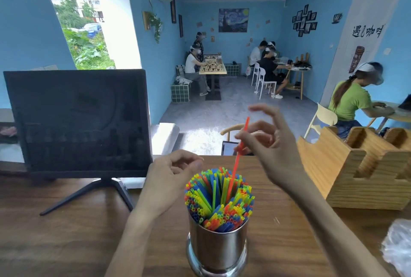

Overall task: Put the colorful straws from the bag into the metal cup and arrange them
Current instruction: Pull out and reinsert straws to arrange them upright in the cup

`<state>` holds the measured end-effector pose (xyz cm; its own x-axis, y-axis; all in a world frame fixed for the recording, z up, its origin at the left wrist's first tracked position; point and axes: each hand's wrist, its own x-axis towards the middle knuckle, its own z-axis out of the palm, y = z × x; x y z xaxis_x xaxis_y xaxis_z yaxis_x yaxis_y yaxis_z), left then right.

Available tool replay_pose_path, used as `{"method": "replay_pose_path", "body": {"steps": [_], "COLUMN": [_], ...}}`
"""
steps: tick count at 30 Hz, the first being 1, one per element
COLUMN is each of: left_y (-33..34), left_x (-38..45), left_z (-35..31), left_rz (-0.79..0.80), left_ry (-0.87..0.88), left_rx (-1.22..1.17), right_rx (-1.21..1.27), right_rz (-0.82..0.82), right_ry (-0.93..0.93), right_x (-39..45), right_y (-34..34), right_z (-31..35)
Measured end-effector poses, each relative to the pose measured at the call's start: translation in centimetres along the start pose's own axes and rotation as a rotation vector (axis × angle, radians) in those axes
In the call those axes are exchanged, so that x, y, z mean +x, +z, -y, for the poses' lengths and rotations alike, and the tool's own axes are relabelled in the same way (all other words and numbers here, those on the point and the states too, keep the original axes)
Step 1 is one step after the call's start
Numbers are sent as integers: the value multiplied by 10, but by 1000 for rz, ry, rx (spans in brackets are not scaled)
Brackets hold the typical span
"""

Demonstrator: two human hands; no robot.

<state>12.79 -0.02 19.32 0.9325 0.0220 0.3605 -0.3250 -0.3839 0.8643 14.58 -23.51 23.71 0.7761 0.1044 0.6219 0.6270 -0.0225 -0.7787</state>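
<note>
A shiny metal cup (218, 247) stands on the wooden table near the front edge, packed with several colorful straws (219, 199) fanning out of its mouth. One orange straw (239, 154) sticks up higher than the rest, its lower end among the others. My right hand (271, 143) pinches this orange straw near its upper part, above and right of the cup. My left hand (169, 179) hovers just left of the straw tops, fingers loosely curled, holding nothing. A crinkled clear plastic bag (398, 247) lies at the right edge.
A dark monitor (77, 123) on a stand sits at the back left of the table. A wooden holder (360, 170) stands at the back right. Beyond the table, several people sit at tables in a blue room.
</note>
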Motion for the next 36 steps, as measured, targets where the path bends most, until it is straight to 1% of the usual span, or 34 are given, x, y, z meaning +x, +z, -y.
{"method": "replay_pose_path", "body": {"steps": [2,4,5,7,8,10,12,14,15,18,20,24,28,33,36], "left_y": [5,12,16,23,27,34,39,43,45,48,49,51,51,51,51], "left_x": [3,3,2,-1,-3,-7,-13,-17,-19,-21,-22,-22,-23,-22,-23], "left_z": [3,6,7,7,6,6,4,4,4,5,6,7,8,10,9], "left_rz": [-30,-17,-3,30,46,82,133,172,186,207,198,174,166,165,153], "left_ry": [-13,-15,-18,-22,-15,22,61,55,36,4,12,-5,-32,-35,-16], "left_rx": [-16,-9,-3,1,1,-4,25,78,110,167,178,194,196,194,177], "right_rx": [-192,-412,-480,-532,-506,-385,-236,-109,-45,128,174,237,333,389,377], "right_rz": [63,150,202,271,275,212,74,-64,-89,3,12,-64,-121,-232,-269], "right_ry": [-15,-81,-87,-12,40,98,140,242,306,439,451,449,477,525,477], "right_x": [-12,-26,-34,-43,-45,-47,-49,-54,-59,-76,-84,-86,-90,-97,-101], "right_y": [12,18,19,18,15,8,1,-4,-5,-5,-1,9,18,23,24], "right_z": [-13,-27,-34,-42,-45,-48,-50,-54,-57,-68,-72,-73,-72,-76,-72]}}
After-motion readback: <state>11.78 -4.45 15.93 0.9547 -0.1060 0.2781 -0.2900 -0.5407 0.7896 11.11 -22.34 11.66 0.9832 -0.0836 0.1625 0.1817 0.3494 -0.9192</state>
